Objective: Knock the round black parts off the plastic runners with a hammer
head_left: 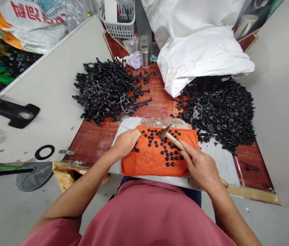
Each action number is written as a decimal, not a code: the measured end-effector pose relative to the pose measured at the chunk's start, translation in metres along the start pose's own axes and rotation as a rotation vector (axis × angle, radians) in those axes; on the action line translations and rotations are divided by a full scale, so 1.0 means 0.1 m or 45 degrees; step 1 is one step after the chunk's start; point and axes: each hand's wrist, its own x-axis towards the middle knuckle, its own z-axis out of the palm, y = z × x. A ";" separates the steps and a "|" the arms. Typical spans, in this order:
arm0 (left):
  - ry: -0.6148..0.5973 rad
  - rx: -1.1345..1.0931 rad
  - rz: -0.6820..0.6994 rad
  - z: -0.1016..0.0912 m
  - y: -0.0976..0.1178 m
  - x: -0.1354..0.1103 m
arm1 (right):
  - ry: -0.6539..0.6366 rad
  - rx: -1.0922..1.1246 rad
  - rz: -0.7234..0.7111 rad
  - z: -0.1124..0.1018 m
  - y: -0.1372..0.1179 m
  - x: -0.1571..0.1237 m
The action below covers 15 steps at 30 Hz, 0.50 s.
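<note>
An orange cloth (pixel 147 164) lies over the near middle of the table, with several small round black pieces (pixel 163 147) scattered across it. At the cloth's upper left edge is my left hand (pixel 127 141); its fingers are pressed together, and black pieces show right beside the fingertips. What it grips, if anything, is hidden. My right hand (pixel 203 165) is closed around the wooden handle of a hammer (pixel 174 140). The hammer's dark head, partly green, is over the black pieces near the cloth's far edge.
Heaps of black plastic parts rise on the left (pixel 106 90) and right (pixel 221 112) of the red-brown table (pixel 93 138). A large white sack (pixel 203 51) overhangs the right heap. Behind stand a metal flask (pixel 145 54) and a grey basket (pixel 121 30). White panels flank both sides.
</note>
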 end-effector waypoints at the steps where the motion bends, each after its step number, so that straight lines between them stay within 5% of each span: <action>1: -0.015 0.018 0.000 0.01 0.01 0.00 | 0.001 -0.007 0.006 0.00 0.01 0.00; 15: -0.106 0.286 -0.101 0.06 0.14 -0.01 | 0.038 -0.032 -0.024 0.03 0.01 0.01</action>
